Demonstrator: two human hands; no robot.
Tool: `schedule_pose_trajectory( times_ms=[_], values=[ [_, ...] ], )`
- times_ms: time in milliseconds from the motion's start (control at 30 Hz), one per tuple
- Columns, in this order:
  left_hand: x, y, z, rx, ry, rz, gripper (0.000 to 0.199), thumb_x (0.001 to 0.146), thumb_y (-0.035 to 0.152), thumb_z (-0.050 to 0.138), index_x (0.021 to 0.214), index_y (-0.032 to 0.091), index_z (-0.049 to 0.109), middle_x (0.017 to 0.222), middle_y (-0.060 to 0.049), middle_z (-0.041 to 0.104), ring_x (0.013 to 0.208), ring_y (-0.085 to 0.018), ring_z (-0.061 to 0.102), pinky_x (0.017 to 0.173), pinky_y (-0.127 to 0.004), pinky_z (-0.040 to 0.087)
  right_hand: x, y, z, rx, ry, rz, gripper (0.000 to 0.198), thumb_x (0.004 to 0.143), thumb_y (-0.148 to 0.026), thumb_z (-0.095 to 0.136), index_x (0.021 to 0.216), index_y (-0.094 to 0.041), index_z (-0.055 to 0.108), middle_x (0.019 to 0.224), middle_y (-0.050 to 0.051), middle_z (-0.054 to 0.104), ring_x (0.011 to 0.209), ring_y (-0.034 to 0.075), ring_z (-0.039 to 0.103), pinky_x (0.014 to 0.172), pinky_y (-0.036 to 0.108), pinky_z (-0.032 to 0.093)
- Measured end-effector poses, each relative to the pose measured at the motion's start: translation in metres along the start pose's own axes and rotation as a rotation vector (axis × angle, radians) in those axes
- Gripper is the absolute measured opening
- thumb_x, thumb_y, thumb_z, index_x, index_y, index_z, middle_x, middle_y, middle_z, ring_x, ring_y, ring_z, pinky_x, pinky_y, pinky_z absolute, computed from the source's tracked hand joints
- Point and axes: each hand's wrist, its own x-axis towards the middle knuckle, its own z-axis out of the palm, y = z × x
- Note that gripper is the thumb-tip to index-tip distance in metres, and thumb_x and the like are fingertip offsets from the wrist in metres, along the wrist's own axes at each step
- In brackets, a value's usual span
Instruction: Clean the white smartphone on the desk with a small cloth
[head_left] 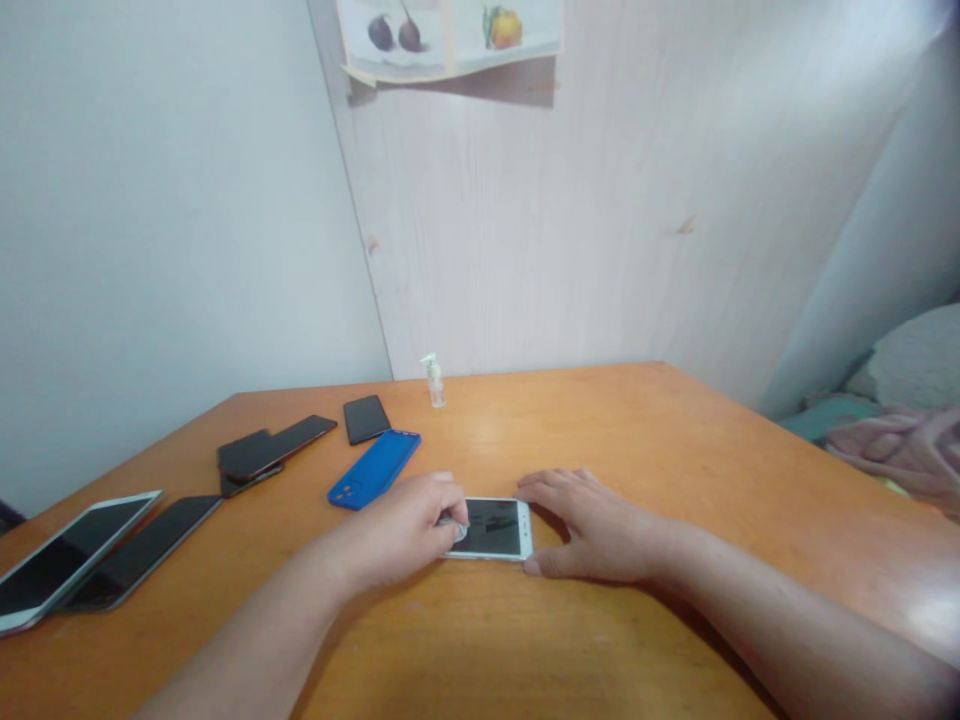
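Note:
A white smartphone (495, 528) with a dark screen lies flat on the table, lengthwise from left to right. My left hand (412, 515) is over its left end, fingers closed on a small whitish wad, perhaps a wipe (454, 530), pressed against the screen. Most of the wad is hidden by the fingers. At the phone's right end, my right hand (592, 525) spans it, thumb at the near corner and forefinger at the far corner. A blue phone case (375, 468) lies just beyond my left hand.
Behind the case lie a dark phone (366, 419) and a stack of dark phones (281, 448). A white tablet-like device (75, 560) rests partly on another dark phone (150, 550) at left. A clear pump bottle (435, 383) stands near the wooden table's (600, 420) back edge.

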Motion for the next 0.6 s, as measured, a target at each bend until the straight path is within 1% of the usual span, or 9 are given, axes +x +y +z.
schedule_pose_trajectory(
  times_ms=[100, 167, 233, 333, 400, 467, 533, 600],
  values=[
    [-0.002, 0.011, 0.005, -0.01, -0.002, 0.029, 0.013, 0.083, 0.016, 0.052, 0.08, 0.021, 0.064, 0.085, 0.0, 0.059, 0.076, -0.014, 0.055, 0.067, -0.024, 0.039, -0.001, 0.0, 0.0, -0.001, 0.008, -0.002, 0.067, 0.077, -0.061, 0.07, 0.131, -0.024, 0.057, 0.132, 0.009, 0.06, 0.118, 0.03, 0.055, 0.102, 0.046, 0.039],
    [-0.003, 0.02, 0.009, -0.029, -0.022, 0.079, 0.014, 0.083, 0.015, 0.052, 0.081, 0.022, 0.064, 0.086, 0.001, 0.058, 0.076, -0.013, 0.055, 0.066, -0.024, 0.039, -0.001, 0.0, 0.001, 0.005, 0.012, -0.007, 0.067, 0.076, -0.061, 0.07, 0.131, -0.024, 0.058, 0.131, 0.009, 0.06, 0.117, 0.03, 0.055, 0.101, 0.046, 0.039],
    [-0.003, 0.021, 0.009, -0.034, -0.037, 0.1, 0.014, 0.083, 0.014, 0.052, 0.082, 0.022, 0.064, 0.086, 0.001, 0.059, 0.076, -0.013, 0.055, 0.066, -0.023, 0.039, -0.001, 0.0, 0.001, 0.014, 0.012, -0.006, 0.068, 0.076, -0.061, 0.071, 0.131, -0.024, 0.057, 0.131, 0.009, 0.06, 0.117, 0.03, 0.055, 0.101, 0.046, 0.039],
    [-0.001, 0.006, 0.005, -0.004, -0.008, 0.052, 0.011, 0.083, 0.016, 0.053, 0.081, 0.021, 0.063, 0.087, -0.001, 0.06, 0.079, -0.015, 0.056, 0.069, -0.024, 0.04, -0.001, 0.001, 0.001, 0.023, -0.001, 0.004, 0.069, 0.076, -0.062, 0.07, 0.133, -0.025, 0.056, 0.134, 0.009, 0.058, 0.119, 0.03, 0.054, 0.102, 0.046, 0.038],
    [0.0, -0.008, 0.0, 0.011, 0.029, -0.003, 0.01, 0.084, 0.019, 0.054, 0.085, 0.02, 0.063, 0.089, -0.001, 0.061, 0.083, -0.016, 0.057, 0.072, -0.025, 0.041, -0.001, 0.001, 0.0, 0.025, -0.012, 0.012, 0.069, 0.076, -0.063, 0.07, 0.134, -0.026, 0.056, 0.137, 0.009, 0.057, 0.122, 0.031, 0.052, 0.104, 0.047, 0.037],
    [0.001, -0.018, -0.003, 0.014, 0.056, -0.06, 0.01, 0.084, 0.021, 0.054, 0.089, 0.02, 0.064, 0.09, -0.002, 0.062, 0.084, -0.017, 0.058, 0.071, -0.026, 0.041, -0.001, 0.002, 0.0, 0.027, -0.017, 0.021, 0.07, 0.076, -0.063, 0.07, 0.135, -0.026, 0.056, 0.139, 0.01, 0.055, 0.124, 0.032, 0.051, 0.105, 0.048, 0.036],
    [-0.001, -0.019, -0.006, 0.023, 0.048, -0.071, 0.011, 0.084, 0.021, 0.054, 0.088, 0.02, 0.065, 0.09, -0.002, 0.062, 0.083, -0.017, 0.058, 0.071, -0.026, 0.041, -0.001, 0.002, 0.0, 0.029, -0.019, 0.027, 0.071, 0.076, -0.063, 0.07, 0.136, -0.027, 0.055, 0.14, 0.01, 0.055, 0.124, 0.033, 0.05, 0.106, 0.049, 0.035],
    [-0.003, -0.014, -0.008, 0.031, -0.01, -0.038, 0.012, 0.082, 0.018, 0.054, 0.085, 0.02, 0.066, 0.09, -0.001, 0.062, 0.082, -0.017, 0.058, 0.07, -0.025, 0.041, -0.001, 0.002, -0.001, 0.03, -0.024, 0.032, 0.073, 0.076, -0.063, 0.07, 0.137, -0.026, 0.054, 0.14, 0.01, 0.055, 0.124, 0.033, 0.05, 0.105, 0.049, 0.035]
  ],
)
